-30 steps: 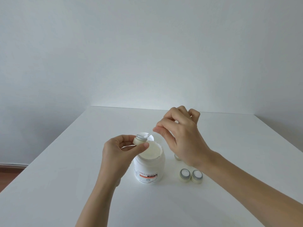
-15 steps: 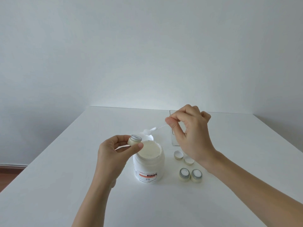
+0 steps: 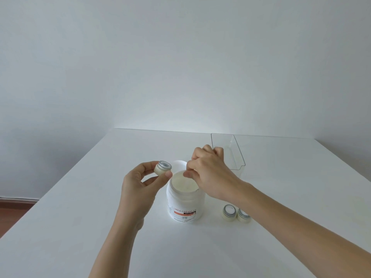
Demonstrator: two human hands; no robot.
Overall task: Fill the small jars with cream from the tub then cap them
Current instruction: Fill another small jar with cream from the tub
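Over the open tub (image 3: 185, 197), the right hand (image 3: 210, 173) pinches something hidden; the left hand (image 3: 140, 183) pinches a small jar (image 3: 162, 168). Scoop gently, keeping the jar close.

So I count three small jars: one held up (image 3: 162, 167) at about 9 o'clock of the tub, two (image 3: 229, 211) (image 3: 243, 215) on the table at its 4 o'clock. One open cream tub (image 3: 184, 199), one clear plastic container (image 3: 232, 152) at 1 o'clock, two hands (image 3: 138, 185) (image 3: 210, 173).
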